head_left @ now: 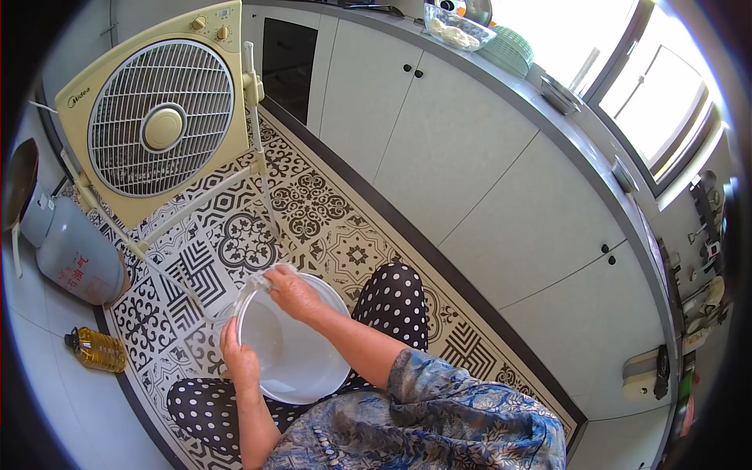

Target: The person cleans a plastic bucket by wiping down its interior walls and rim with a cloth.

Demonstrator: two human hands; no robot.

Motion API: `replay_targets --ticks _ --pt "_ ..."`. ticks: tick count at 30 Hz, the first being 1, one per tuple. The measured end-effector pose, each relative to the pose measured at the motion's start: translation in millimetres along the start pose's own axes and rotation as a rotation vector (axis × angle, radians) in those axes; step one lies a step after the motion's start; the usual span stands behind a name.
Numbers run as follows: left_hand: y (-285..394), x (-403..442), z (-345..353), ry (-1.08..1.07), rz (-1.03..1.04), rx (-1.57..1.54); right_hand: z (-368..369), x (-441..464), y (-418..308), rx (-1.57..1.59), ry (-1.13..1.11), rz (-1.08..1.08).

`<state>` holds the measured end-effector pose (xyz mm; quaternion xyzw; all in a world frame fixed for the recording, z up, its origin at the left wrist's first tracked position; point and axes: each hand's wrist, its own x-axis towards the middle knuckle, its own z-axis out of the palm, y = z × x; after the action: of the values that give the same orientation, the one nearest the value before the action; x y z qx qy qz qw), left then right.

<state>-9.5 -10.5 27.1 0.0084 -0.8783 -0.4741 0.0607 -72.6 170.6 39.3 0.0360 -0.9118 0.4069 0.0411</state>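
A white plastic bucket [313,368] stands tilted between my knees, its open mouth toward me. At its left rim my left hand [240,362] is closed, with the fingers round the outside. My right hand [294,296] is closed on a whitish, crumpled cloth [260,282] pressed to the far rim. The cloth looks thin and partly see-through; its exact kind is unclear. Part of the cloth lies hidden under my right fingers. The visible inside of the bucket is pale.
A yellow box fan [164,129] on a stand is beyond the bucket, on the patterned tile floor [356,252]. Left are a grey gas cylinder [82,254] and an oil bottle [98,350]. White cabinets [462,157] run along the right, under a counter with a glass bowl [458,31].
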Motion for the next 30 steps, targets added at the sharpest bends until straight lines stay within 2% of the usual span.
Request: replay_targets --ticks 1,3,6,8,11,13,15,16,18,22,23,26,27,29,30 --pt "-2.3 -2.1 0.7 0.022 -0.004 -0.001 -3.0 -0.9 7.6 -0.001 0.001 -0.001" --pt "-6.8 -5.4 1.0 0.043 -0.009 0.001 -9.3 -5.6 25.4 0.008 0.011 0.211" --pt "-8.3 -7.9 2.2 0.052 -0.030 -0.055 -3.6 -12.5 44.4 0.015 0.096 0.271" --pt "-2.2 -10.9 4.4 0.045 0.058 0.053 0.5 -14.7 47.2 0.012 0.136 0.297" --pt "-0.1 -15.3 6.4 0.059 0.109 0.109 9.6 -8.1 37.5 -0.022 0.214 0.246" --pt "-2.1 -15.5 8.5 0.061 0.133 0.124 8.5 -6.0 12.4 0.053 0.050 0.129" --pt "-4.2 -15.1 10.5 0.065 0.154 0.137 19.6 -9.3 -18.9 0.031 -0.008 -0.020" --pt "-4.3 -12.3 11.3 0.061 0.118 0.142 22.8 -17.2 -32.6 0.029 -0.008 -0.022" --pt "-1.9 -7.4 10.1 0.064 0.084 0.144 27.7 -30.1 -52.3 0.115 -0.060 -0.201" --pt "-1.0 -9.7 3.7 0.059 0.049 0.050 16.6 -24.7 -43.7 0.112 -0.138 -0.271" --pt "-1.6 -11.8 3.9 0.066 0.062 0.060 14.4 -23.3 -40.7 0.113 -0.140 -0.265" --pt "-1.6 -13.7 0.4 0.048 0.076 0.034 8.8 -13.7 -22.6 -0.015 0.001 -0.063" --pt "-3.6 -13.3 0.5 0.050 0.078 0.031 5.2 -8.8 -11.9 -0.019 0.003 -0.065" --pt "-8.5 -13.8 0.0 0.059 0.039 -0.024 -1.6 -4.2 12.7 0.011 0.032 0.150" --pt "-7.6 -13.9 -0.3 0.060 0.038 -0.025 -0.3 -4.9 26.9 0.010 0.031 0.149"
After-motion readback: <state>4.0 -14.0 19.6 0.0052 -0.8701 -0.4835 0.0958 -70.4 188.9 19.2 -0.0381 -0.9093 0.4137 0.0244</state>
